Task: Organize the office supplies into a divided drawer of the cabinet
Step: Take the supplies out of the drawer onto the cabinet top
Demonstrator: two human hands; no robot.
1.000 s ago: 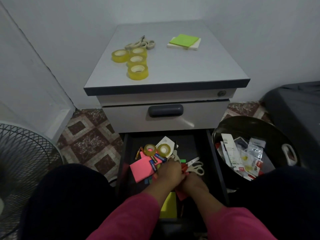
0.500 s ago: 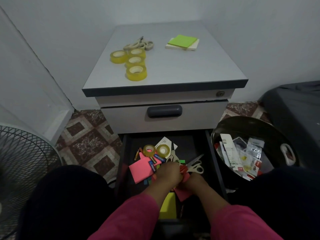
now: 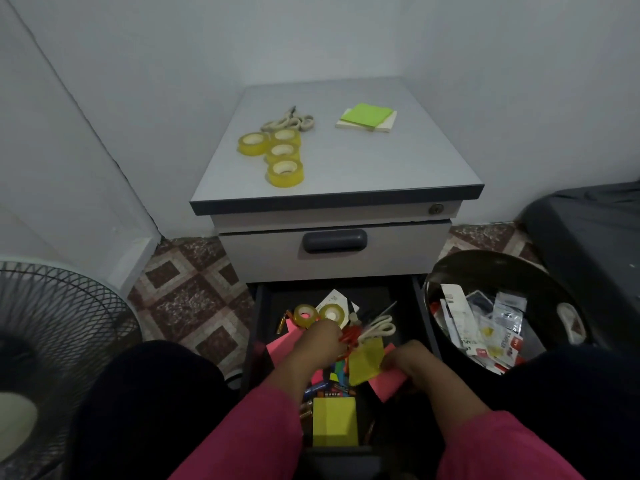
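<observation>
Hands work inside the open black bottom drawer [image 3: 259, 341]. Right hand [image 3: 412, 363] pinches yellow and pink paper sticky notes [image 3: 367, 362]. Left hand [image 3: 320, 344] curls over red-handled scissors [image 3: 348, 336]; I cannot tell its grasp.

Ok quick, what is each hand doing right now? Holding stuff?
Left hand: fingers curled down into the drawer clutter by the red scissors; a grip cannot be told.
Right hand: pinching yellow sticky notes.
</observation>
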